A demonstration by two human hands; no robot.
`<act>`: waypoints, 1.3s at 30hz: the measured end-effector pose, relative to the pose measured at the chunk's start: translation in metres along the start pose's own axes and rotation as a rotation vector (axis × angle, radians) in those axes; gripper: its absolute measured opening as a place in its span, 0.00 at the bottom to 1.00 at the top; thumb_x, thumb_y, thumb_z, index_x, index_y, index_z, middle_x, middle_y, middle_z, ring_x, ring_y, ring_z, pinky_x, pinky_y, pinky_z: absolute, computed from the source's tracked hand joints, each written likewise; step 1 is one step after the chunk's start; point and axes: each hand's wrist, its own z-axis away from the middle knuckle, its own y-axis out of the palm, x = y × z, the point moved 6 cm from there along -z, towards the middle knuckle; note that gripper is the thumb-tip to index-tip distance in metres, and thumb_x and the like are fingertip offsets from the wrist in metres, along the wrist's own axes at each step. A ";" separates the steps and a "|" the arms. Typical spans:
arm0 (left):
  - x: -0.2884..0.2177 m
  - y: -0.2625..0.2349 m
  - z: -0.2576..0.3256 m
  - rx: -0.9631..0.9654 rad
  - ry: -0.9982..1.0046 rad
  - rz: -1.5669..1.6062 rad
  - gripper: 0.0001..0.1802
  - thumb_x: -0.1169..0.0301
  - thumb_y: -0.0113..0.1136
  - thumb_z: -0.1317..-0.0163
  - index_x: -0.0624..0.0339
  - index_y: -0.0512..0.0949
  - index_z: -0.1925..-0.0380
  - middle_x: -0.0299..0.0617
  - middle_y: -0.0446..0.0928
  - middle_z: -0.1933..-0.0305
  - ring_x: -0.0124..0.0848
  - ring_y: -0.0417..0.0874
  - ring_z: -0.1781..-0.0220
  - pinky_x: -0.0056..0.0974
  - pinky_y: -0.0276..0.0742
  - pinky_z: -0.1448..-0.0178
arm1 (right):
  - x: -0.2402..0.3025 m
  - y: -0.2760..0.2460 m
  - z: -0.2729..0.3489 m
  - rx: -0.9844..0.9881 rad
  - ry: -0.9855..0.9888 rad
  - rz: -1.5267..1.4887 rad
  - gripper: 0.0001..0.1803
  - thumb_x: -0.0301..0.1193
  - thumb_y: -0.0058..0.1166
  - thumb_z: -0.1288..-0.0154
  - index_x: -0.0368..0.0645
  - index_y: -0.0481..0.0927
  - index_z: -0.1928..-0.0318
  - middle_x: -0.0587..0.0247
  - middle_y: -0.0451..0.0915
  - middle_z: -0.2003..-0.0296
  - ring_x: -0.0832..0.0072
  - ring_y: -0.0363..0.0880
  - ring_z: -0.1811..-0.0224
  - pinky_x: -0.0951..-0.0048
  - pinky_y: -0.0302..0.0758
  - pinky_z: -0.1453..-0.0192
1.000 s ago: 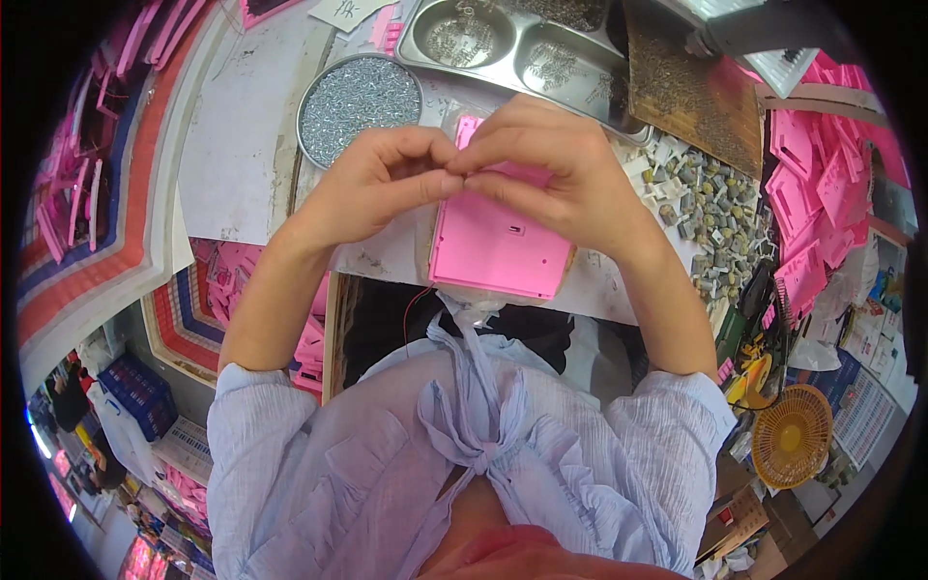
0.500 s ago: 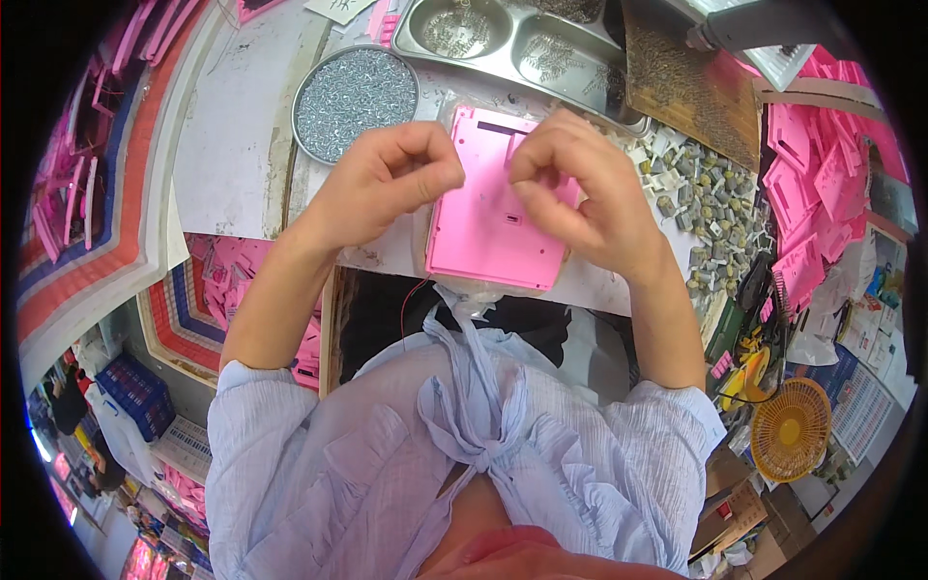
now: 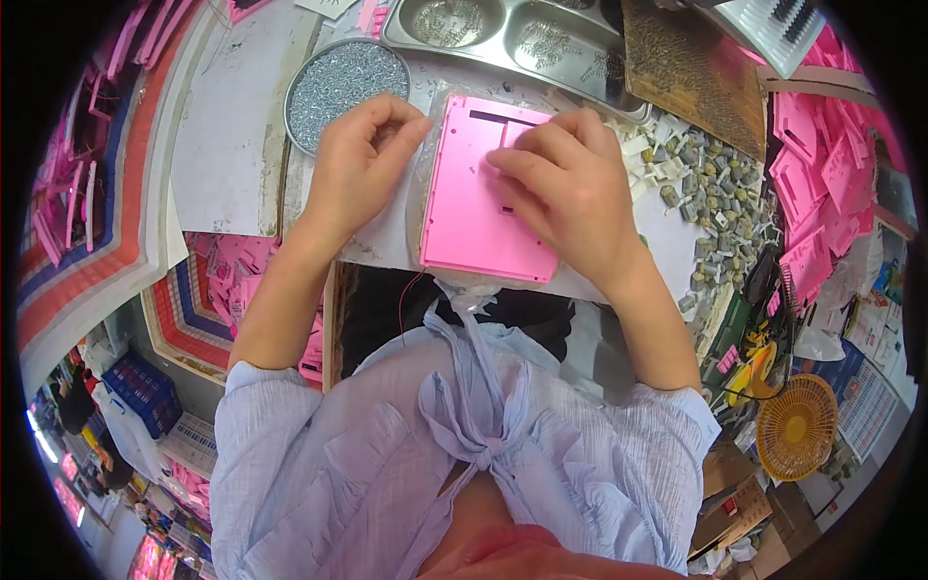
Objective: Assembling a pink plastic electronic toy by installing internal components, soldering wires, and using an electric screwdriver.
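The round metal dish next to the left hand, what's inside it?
The round metal dish is filled with a heap of tiny silvery metal bits, likely screws. The left hand covers its lower rim, and the heap hides the bottom.

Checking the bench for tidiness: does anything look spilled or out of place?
Yes. Small grey and white parts lie scattered loose on the table, right of the pink panel, though the round dish and steel tray hold theirs.
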 end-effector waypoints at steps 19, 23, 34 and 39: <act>-0.044 0.027 -0.003 -0.033 0.498 -0.766 0.10 0.66 0.68 0.35 0.57 0.78 0.70 0.42 0.75 0.71 0.43 0.81 0.68 0.43 0.76 0.66 | 0.017 0.020 -0.012 0.099 -0.073 0.098 0.04 0.29 0.63 0.50 0.45 0.84 0.72 0.67 0.78 0.69 0.64 0.76 0.58 0.62 0.72 0.53; -0.048 0.026 -0.004 -0.036 0.562 -0.808 0.13 0.63 0.67 0.37 0.58 0.77 0.72 0.42 0.75 0.71 0.41 0.82 0.68 0.43 0.78 0.68 | 0.023 0.026 -0.015 0.149 -0.100 0.207 0.03 0.30 0.58 0.50 0.44 0.81 0.75 0.66 0.78 0.69 0.65 0.76 0.59 0.63 0.72 0.53; 0.003 -0.058 -0.013 -0.152 0.301 -0.758 0.08 0.67 0.68 0.37 0.59 0.84 0.63 0.43 0.82 0.62 0.46 0.83 0.56 0.48 0.76 0.51 | -0.001 -0.001 -0.001 0.077 0.010 0.071 0.09 0.28 0.66 0.49 0.47 0.85 0.64 0.68 0.81 0.66 0.64 0.77 0.57 0.61 0.72 0.52; 0.020 -0.050 -0.009 -0.034 0.294 -0.852 0.07 0.70 0.68 0.38 0.60 0.84 0.63 0.41 0.82 0.62 0.44 0.82 0.57 0.47 0.74 0.50 | 0.007 0.010 -0.002 0.042 0.019 0.086 0.09 0.28 0.66 0.49 0.48 0.86 0.64 0.69 0.81 0.66 0.65 0.77 0.56 0.61 0.71 0.51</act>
